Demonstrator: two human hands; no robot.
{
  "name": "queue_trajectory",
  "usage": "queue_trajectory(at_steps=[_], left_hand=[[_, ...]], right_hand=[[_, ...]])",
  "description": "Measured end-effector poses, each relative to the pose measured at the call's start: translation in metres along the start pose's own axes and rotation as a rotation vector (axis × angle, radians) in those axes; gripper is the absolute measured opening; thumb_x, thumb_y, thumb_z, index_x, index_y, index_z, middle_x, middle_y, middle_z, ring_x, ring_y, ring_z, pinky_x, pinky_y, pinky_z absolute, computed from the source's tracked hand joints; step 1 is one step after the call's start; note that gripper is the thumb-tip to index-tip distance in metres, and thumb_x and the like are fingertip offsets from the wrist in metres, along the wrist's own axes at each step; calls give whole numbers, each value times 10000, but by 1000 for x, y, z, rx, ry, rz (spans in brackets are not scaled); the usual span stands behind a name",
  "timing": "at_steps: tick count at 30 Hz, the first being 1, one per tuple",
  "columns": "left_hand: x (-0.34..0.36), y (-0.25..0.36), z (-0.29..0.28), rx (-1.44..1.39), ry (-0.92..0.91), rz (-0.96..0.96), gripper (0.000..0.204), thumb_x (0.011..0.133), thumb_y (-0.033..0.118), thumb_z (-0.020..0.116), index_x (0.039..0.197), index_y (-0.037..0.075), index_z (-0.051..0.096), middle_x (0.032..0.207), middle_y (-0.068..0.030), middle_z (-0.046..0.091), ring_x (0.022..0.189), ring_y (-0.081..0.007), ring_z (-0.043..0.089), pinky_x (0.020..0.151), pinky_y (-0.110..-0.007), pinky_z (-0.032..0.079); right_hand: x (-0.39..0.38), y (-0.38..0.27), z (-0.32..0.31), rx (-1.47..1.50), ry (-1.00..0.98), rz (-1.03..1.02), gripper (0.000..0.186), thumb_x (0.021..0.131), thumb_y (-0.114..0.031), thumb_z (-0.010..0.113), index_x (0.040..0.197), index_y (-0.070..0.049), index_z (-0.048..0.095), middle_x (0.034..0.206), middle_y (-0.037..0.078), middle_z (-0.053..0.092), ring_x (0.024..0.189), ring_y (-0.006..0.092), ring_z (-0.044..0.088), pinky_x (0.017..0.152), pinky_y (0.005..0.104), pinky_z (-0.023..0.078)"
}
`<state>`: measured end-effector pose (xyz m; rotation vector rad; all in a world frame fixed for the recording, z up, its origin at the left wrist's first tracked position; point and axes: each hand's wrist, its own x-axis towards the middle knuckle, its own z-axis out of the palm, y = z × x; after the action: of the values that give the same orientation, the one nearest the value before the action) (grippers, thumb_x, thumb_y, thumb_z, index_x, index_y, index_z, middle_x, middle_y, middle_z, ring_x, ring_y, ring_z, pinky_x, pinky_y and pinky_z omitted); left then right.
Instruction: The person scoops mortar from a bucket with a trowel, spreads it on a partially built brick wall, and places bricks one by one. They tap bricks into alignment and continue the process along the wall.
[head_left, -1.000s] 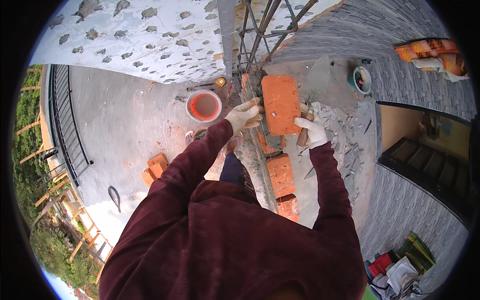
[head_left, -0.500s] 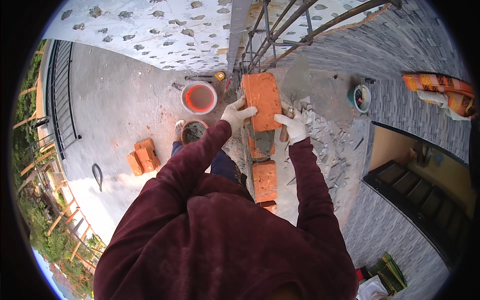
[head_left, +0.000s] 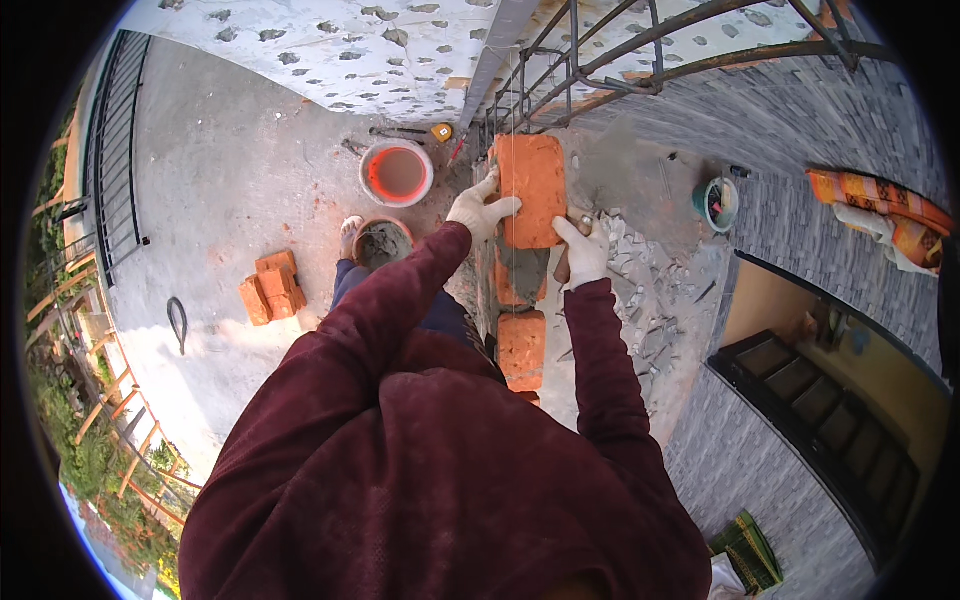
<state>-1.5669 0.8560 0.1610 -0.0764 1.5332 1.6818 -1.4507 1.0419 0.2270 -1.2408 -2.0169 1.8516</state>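
An orange-red brick (head_left: 533,190) sits at the far end of a low brick row, beside a taut string. My left hand (head_left: 482,208), in a white glove, grips its left side, thumb on the near left edge. My right hand (head_left: 584,248), gloved too, is closed round the wooden handle of a trowel (head_left: 562,268), and its thumb presses the brick's near right corner. The trowel's grey blade points away, blending with the floor. Nearer me, grey mortar (head_left: 523,270) covers part of the row, followed by another brick (head_left: 522,345).
Left of the row stand a bucket of reddish water (head_left: 427,180) and a mortar pan (head_left: 411,240) by my foot. Several loose bricks (head_left: 272,290) lie farther left. Rubble (head_left: 650,290) covers the floor at right. Steel rebar (head_left: 620,70) juts overhead beyond the brick. A green bucket (head_left: 727,205) stands by the wall.
Both hands still hold the brick, which now appears set in line with the row and string, less tilted. My view has shifted slightly; the right hand sits closer in.
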Motion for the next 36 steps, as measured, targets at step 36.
queue_trajectory(at_steps=[36], left_hand=[[-10, 33, -3, 290, 41, -15, 796, 871, 242, 789, 1547, 18, 434, 1227, -118, 712, 1044, -162, 669, 948, -315, 521]], right_hand=[[3, -108, 65, -72, -113, -198, 258, 988, -155, 668, 1177, 14, 621, 933, 109, 702, 680, 141, 693, 581, 268, 601]])
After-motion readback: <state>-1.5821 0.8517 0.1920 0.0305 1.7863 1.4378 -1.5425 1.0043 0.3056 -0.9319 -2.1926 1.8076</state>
